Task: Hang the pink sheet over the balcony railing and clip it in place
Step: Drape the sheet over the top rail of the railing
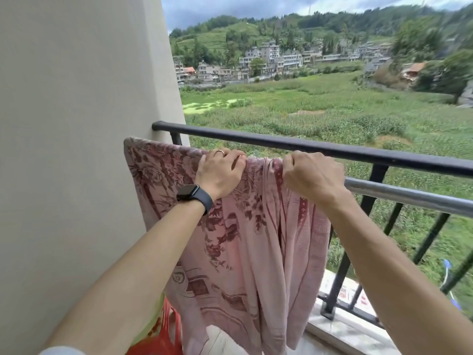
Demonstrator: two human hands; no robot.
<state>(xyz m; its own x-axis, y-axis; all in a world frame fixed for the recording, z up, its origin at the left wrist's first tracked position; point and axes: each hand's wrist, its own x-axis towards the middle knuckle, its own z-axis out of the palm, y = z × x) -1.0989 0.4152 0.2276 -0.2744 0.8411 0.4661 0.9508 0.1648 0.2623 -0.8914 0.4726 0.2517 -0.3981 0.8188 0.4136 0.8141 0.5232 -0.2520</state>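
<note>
The pink sheet, printed with dark red flowers, hangs over a silver inner rail just below the black balcony railing. Its left part is spread flat up to the wall; its right part hangs in bunched folds. My left hand, with a ring and a dark watch on the wrist, grips the sheet's top edge on the rail. My right hand is closed on the bunched fabric a little to the right. No clip is visible.
A beige wall stands close on the left. A red and yellow plastic bag sits low by the wall. Black balusters rise from a pale ledge. Beyond are green fields and houses far below.
</note>
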